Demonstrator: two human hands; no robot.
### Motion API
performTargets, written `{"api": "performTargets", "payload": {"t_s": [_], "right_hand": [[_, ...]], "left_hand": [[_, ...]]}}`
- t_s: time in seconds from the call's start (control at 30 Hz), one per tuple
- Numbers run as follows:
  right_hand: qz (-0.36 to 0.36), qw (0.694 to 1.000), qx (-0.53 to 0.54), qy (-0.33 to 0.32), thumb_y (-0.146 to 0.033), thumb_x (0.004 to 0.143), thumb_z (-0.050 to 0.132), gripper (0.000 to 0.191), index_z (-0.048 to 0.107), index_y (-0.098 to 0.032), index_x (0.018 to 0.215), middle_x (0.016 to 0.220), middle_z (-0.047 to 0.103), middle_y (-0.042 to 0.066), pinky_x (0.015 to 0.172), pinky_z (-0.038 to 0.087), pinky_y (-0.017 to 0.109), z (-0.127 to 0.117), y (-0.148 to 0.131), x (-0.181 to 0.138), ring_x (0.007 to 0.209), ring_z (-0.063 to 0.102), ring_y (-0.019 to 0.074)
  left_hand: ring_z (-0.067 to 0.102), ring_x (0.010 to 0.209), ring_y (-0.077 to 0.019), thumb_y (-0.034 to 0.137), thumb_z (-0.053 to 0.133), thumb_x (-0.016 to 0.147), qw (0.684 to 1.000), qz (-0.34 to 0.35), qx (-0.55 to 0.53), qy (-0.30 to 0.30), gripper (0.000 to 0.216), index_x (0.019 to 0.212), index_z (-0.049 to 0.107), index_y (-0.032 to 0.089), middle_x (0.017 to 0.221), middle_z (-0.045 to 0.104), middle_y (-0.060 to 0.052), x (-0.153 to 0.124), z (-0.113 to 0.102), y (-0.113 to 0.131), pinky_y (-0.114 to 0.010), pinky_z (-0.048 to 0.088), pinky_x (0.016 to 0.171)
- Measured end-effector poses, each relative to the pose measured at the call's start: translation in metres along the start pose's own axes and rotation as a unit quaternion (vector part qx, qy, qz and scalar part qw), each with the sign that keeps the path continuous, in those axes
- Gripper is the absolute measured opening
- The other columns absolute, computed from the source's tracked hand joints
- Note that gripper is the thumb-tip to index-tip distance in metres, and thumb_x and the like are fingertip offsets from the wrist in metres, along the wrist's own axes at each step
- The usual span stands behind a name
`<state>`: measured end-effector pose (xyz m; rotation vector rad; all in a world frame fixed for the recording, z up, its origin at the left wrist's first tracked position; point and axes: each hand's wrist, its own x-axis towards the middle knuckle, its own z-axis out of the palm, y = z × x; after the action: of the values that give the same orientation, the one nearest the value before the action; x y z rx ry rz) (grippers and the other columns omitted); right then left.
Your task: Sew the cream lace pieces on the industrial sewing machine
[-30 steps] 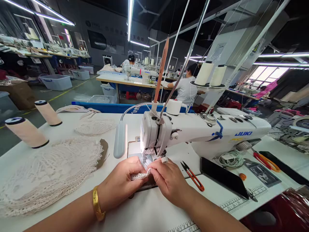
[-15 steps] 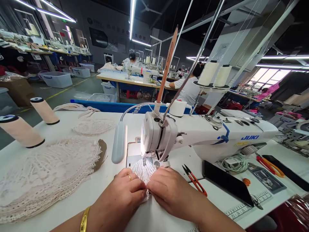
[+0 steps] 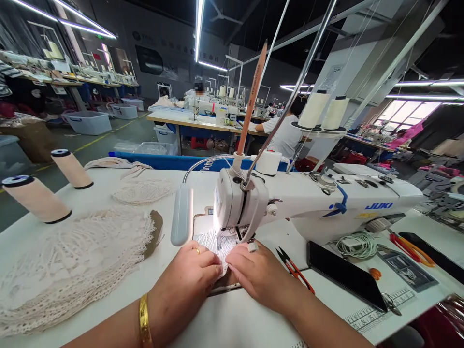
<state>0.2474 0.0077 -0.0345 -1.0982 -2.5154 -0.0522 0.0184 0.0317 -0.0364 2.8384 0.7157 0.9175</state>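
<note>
A small piece of white lace lies under the needle of a white sewing machine. My left hand pinches the lace's near edge, fingers curled; it wears a ring and a gold bangle. My right hand presses on the lace from the right, fingers closed against the left hand's fingertips. Both hands sit just in front of the presser foot.
A big heap of lace pieces lies at the left, with two thread cones behind it. Red thread snips, a black phone, coiled cord and orange scissors lie to the right. Other people sew at benches behind.
The lace piece was unfolded between my hands, then pushed forward under the presser foot. Both hands moved toward the needle.
</note>
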Motion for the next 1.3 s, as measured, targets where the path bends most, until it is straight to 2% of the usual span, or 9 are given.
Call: {"api": "performTargets", "payload": {"t_s": [0.13, 0.2, 0.27, 0.33, 0.43, 0.57, 0.9, 1.1, 1.3], "right_hand": [[0.018, 0.999, -0.017, 0.044, -0.009, 0.1, 0.046, 0.022, 0.062, -0.023, 0.094, 0.073, 0.062, 0.002, 0.068, 0.037, 0.032, 0.004, 0.003, -0.001, 0.071, 0.049, 0.022], [0.027, 0.998, 0.005, 0.047, -0.022, 0.104, 0.055, 0.013, 0.066, -0.021, 0.112, 0.08, 0.066, 0.003, 0.073, 0.042, 0.033, 0.005, 0.003, -0.001, 0.079, 0.054, 0.0244], [0.036, 0.998, 0.034, 0.03, -0.032, 0.101, 0.067, 0.026, 0.064, -0.018, 0.122, 0.084, 0.068, 0.004, 0.079, 0.045, 0.034, 0.007, 0.002, -0.001, 0.086, 0.057, 0.0263], [0.039, 0.998, 0.042, 0.01, -0.022, 0.099, 0.066, 0.015, 0.066, -0.018, 0.113, 0.084, 0.068, 0.004, 0.078, 0.044, 0.034, 0.008, 0.0, -0.001, 0.085, 0.058, 0.0251], [0.017, 0.999, 0.037, -0.007, -0.001, 0.092, 0.056, 0.021, 0.065, -0.02, 0.094, 0.089, 0.069, 0.004, 0.074, 0.04, 0.032, 0.009, -0.002, -0.001, 0.083, 0.057, 0.0212], [0.0, 0.999, 0.045, -0.01, 0.003, 0.091, 0.056, 0.026, 0.065, -0.021, 0.092, 0.094, 0.071, 0.002, 0.074, 0.038, 0.031, 0.008, -0.002, -0.003, 0.087, 0.057, 0.0195], [0.033, 0.999, 0.038, -0.015, 0.006, 0.086, 0.054, 0.035, 0.068, -0.021, 0.103, 0.103, 0.072, 0.005, 0.077, 0.041, 0.033, 0.008, 0.001, -0.003, 0.086, 0.056, 0.0212], [0.017, 0.999, 0.034, 0.002, 0.005, 0.087, 0.052, 0.037, 0.069, -0.022, 0.106, 0.103, 0.073, 0.006, 0.08, 0.043, 0.034, 0.009, 0.0, -0.004, 0.088, 0.057, 0.0224], [0.024, 0.999, 0.042, 0.0, 0.005, 0.087, 0.05, 0.036, 0.067, -0.022, 0.103, 0.102, 0.072, 0.005, 0.076, 0.042, 0.034, 0.007, -0.003, -0.003, 0.084, 0.057, 0.0215]], "left_hand": [[0.056, 0.069, -0.0164, 0.01, 0.042, 0.104, 0.999, -0.044, -0.019, -0.023, 0.039, 0.075, 0.066, 0.019, 0.079, 0.068, -0.001, 0.004, 0.002, -0.009, -0.033, 0.041, 0.071], [0.059, 0.075, -0.0175, 0.014, 0.045, 0.103, 0.994, -0.083, -0.064, -0.044, 0.033, 0.081, 0.069, 0.02, 0.084, 0.069, -0.002, 0.006, 0.0, -0.014, -0.032, 0.045, 0.074], [0.062, 0.082, -0.0184, 0.021, 0.049, 0.105, 0.982, -0.129, -0.117, -0.068, 0.03, 0.084, 0.07, 0.02, 0.087, 0.07, -0.002, 0.008, -0.003, -0.017, -0.031, 0.048, 0.077], [0.064, 0.085, -0.0186, 0.029, 0.05, 0.108, 0.972, -0.156, -0.15, -0.088, 0.034, 0.082, 0.071, 0.021, 0.087, 0.071, -0.002, 0.008, -0.007, -0.018, -0.03, 0.049, 0.078], [0.064, 0.086, -0.0194, 0.027, 0.048, 0.109, 0.983, -0.112, -0.122, -0.081, 0.036, 0.085, 0.073, 0.022, 0.09, 0.073, -0.002, 0.002, -0.011, -0.013, -0.033, 0.049, 0.08], [0.066, 0.084, -0.0199, 0.012, 0.047, 0.107, 0.997, -0.032, -0.05, -0.051, 0.035, 0.095, 0.077, 0.024, 0.094, 0.075, -0.002, -0.007, -0.012, 0.0, -0.036, 0.048, 0.08], [0.068, 0.08, -0.021, 0.002, 0.041, 0.101, 0.999, -0.011, -0.01, -0.03, 0.039, 0.083, 0.072, 0.019, 0.092, 0.076, -0.005, -0.002, -0.01, -0.009, -0.037, 0.05, 0.076], [0.069, 0.087, -0.0222, -0.001, 0.043, 0.099, 0.999, 0.023, -0.008, -0.027, 0.035, 0.096, 0.073, 0.017, 0.097, 0.077, -0.005, 0.0, -0.013, -0.008, -0.038, 0.052, 0.08], [0.069, 0.083, -0.0203, -0.004, 0.044, 0.097, 0.999, 0.035, -0.012, -0.022, 0.034, 0.097, 0.071, 0.018, 0.096, 0.078, -0.004, 0.0, -0.014, -0.007, -0.036, 0.053, 0.08]]}}
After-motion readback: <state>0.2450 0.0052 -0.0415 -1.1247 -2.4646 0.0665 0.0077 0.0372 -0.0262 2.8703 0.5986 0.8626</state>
